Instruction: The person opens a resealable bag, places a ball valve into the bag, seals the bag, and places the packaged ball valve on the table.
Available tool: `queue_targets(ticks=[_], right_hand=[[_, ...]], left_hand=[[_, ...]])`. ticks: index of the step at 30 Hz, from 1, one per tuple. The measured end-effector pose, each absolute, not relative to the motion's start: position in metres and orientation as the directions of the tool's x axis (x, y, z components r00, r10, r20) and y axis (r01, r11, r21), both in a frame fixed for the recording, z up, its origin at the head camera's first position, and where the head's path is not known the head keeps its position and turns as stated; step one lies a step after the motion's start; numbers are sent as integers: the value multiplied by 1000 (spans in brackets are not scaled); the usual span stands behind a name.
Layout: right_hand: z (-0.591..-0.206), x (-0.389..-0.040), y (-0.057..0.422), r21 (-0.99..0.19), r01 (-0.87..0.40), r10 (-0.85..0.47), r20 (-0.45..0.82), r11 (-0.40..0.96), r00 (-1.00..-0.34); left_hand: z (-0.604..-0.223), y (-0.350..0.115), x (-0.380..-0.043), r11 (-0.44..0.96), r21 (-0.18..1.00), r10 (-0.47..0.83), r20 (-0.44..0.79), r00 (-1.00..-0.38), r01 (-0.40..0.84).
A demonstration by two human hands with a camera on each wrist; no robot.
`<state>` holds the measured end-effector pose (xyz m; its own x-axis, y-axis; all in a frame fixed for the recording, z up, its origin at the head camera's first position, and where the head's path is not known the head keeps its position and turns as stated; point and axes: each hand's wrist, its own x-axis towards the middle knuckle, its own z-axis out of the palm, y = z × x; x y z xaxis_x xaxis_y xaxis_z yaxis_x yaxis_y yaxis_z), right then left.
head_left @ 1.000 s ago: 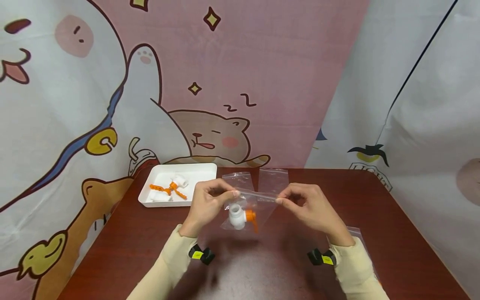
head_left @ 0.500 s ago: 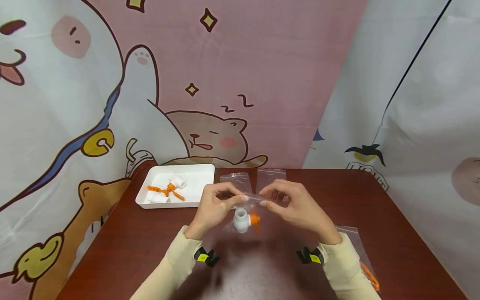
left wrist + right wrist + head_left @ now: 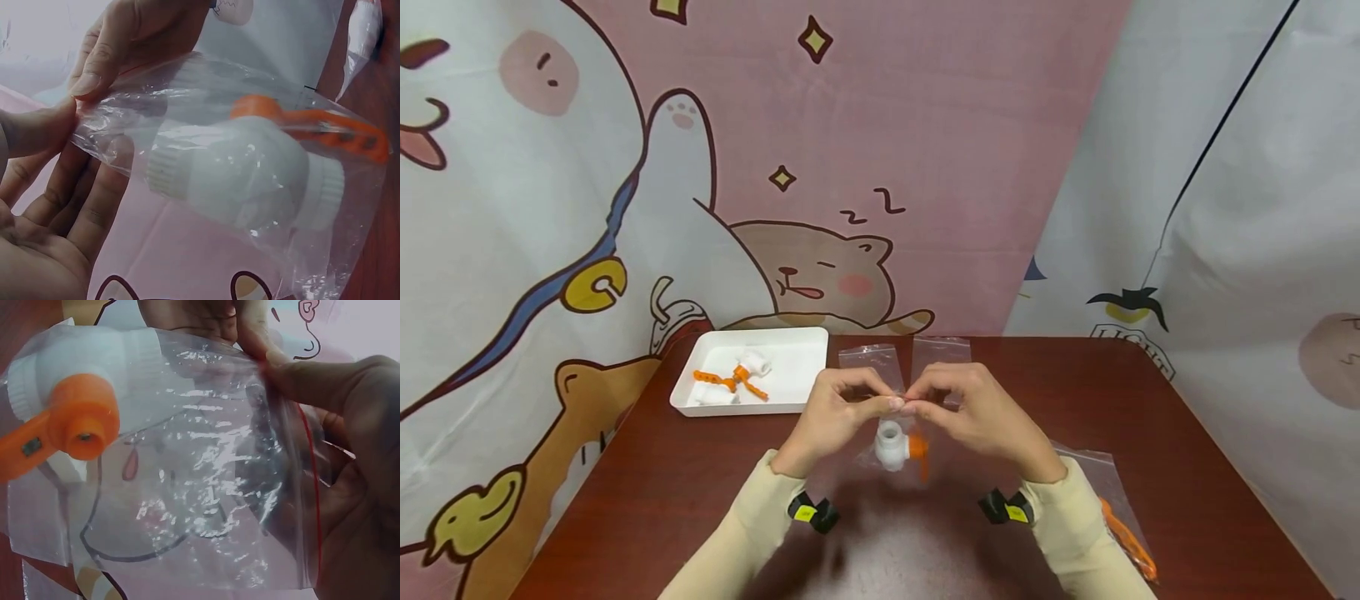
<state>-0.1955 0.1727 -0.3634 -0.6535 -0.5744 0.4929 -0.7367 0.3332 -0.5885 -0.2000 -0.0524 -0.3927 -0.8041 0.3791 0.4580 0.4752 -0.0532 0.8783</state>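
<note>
A clear zip bag (image 3: 206,481) with a red line along its mouth hangs between the two hands. Inside it is a white plastic ball valve (image 3: 891,447) with an orange lever handle (image 3: 337,130). My left hand (image 3: 835,412) pinches the top edge of the bag between thumb and forefinger. The right hand (image 3: 970,412) pinches the same edge right beside it, so the fingertips of both hands meet. In the right wrist view the zip strip runs down next to the right fingers, and the valve sits at the far end of the bag.
On the left stands a white tray (image 3: 801,367) with orange handles (image 3: 715,381) and white valve bodies. Two flat clear bags (image 3: 868,358) lie behind the hands. Another bag, with orange parts (image 3: 1127,537) in it, lies by the right forearm on the brown table (image 3: 1210,500).
My right hand has come left along the bag's top edge to meet the left hand, which shifted slightly right. The bag with the valve has moved a little right and nearer.
</note>
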Motion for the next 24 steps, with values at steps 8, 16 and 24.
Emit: queue_targets(ticks=[8,16,24], right_hand=[[-365,-196,175,-573,-756,-577,516,316,-633],[-363,-196,179,-575,-760,-584,519,302,-624],[-362,-196,184,-587,-740,-581,492,329,-648]], left_hand=[[-389,-48,-196,-74,872,367,475,-800,484],[-387,-43,-193,-49,868,322,482,-815,494],[-385,-48,-192,-26,866,298,484,-823,500]])
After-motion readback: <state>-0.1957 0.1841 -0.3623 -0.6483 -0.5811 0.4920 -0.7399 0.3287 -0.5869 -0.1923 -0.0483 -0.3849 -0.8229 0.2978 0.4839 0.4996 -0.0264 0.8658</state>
